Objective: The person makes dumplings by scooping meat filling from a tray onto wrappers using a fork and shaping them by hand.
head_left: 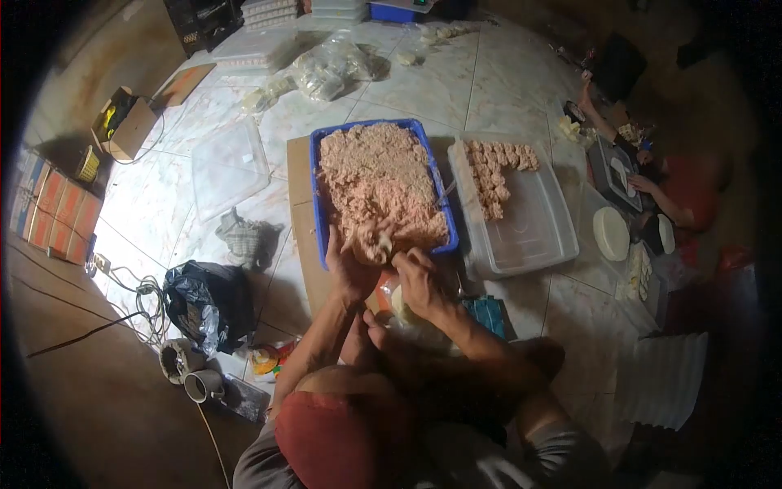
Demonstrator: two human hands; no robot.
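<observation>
A blue tub (318,187) holds a heap of pale pink minced filling (376,175). Over the tub's near edge, my left hand (352,265) has its fingers around a small filled piece (373,244). My right hand (419,281) is beside it on the right, fingers bent together near that piece; whatever they grip is too small to make out. Right of the tub, a clear plastic container (529,220) has rows of shaped pieces (490,181) along its far and left sides. Below my hands lies a plastic bag with pale contents (401,306), partly hidden by my right arm.
Cardboard (301,196) lies under the tub. A clear lid (230,169), a grey cloth (242,236) and a black bag (208,301) are at left. Plastic bags (330,67) lie beyond. At right, a co-worker's hands (643,184) are near a grey container (612,173).
</observation>
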